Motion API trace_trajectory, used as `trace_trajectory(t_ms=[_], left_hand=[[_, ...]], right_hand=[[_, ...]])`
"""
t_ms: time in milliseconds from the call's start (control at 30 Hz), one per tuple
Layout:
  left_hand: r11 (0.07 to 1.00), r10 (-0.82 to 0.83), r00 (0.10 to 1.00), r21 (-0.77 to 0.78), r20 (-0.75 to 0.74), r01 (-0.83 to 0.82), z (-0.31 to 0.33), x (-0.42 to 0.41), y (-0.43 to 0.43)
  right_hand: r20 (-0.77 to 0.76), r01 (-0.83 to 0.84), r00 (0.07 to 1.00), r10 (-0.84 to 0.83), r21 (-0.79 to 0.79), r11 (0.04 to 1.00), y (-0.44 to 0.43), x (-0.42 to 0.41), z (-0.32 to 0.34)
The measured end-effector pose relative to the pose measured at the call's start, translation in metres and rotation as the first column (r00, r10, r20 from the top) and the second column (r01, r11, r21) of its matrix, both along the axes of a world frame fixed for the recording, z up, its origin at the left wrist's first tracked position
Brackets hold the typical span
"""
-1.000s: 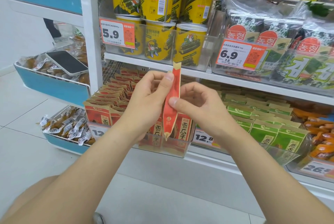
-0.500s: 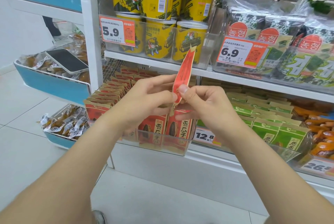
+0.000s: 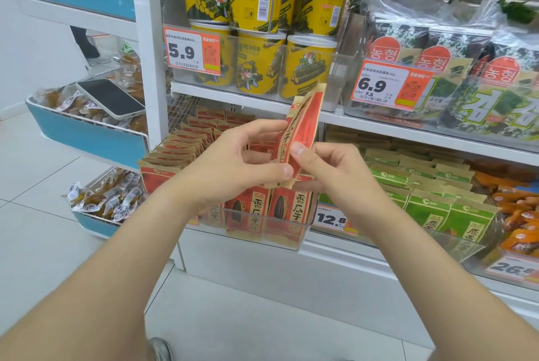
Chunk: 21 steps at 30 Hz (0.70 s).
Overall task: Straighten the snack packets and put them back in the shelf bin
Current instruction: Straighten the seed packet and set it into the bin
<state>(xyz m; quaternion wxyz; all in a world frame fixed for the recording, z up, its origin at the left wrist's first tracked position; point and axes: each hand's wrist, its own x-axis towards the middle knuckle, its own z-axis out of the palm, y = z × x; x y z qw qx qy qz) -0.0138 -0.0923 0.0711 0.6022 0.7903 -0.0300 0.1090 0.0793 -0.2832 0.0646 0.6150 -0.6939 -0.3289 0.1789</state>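
A red and tan snack packet [image 3: 303, 124] is held up edge-on, tilted to the right, in front of the lower shelf. My left hand [image 3: 242, 162] pinches its lower part from the left. My right hand [image 3: 326, 168] pinches the same lower part from the right with thumb on top. Below the hands a clear shelf bin [image 3: 291, 232] holds rows of matching red packets [image 3: 180, 153] standing upright, running back on the left side.
Green packets [image 3: 431, 209] fill the neighbouring bin to the right, orange ones beyond. Yellow tubs [image 3: 256, 63] and seaweed bags [image 3: 455, 69] sit on the shelf above. A phone [image 3: 110, 98] lies on a blue side bin; wrapped snacks [image 3: 105, 197] lie below.
The packet has risen and tipped further right, turning from nearly edge-on upright to show more of its face. Both hands have slid to its lower end.
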Motion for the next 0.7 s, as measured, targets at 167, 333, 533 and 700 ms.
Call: trace_trajectory(t_ms=[167, 333, 533, 700], left_hand=[[0.970, 0.132, 0.990, 0.202, 0.043, -0.138, -0.007, 0.005, -0.006], [0.949, 0.227, 0.970, 0.205, 0.089, -0.241, -0.011, 0.009, -0.022], [0.844, 0.510, 0.830, 0.058, 0.225, -0.534, -0.017, 0.017, -0.031], [0.849, 0.497, 0.832, 0.063, 0.247, -0.525, -0.021, 0.018, -0.034]], right_hand=[[0.015, 0.261, 0.965, -0.260, -0.049, 0.964, 0.007, -0.001, 0.001], [0.018, 0.237, 0.971, -0.236, -0.115, 0.965, 0.012, 0.002, -0.001], [0.083, 0.103, 0.993, -0.084, -0.256, 0.961, 0.013, 0.000, -0.008], [0.198, 0.078, 0.980, -0.025, -0.264, 0.961, 0.011, -0.002, -0.012]])
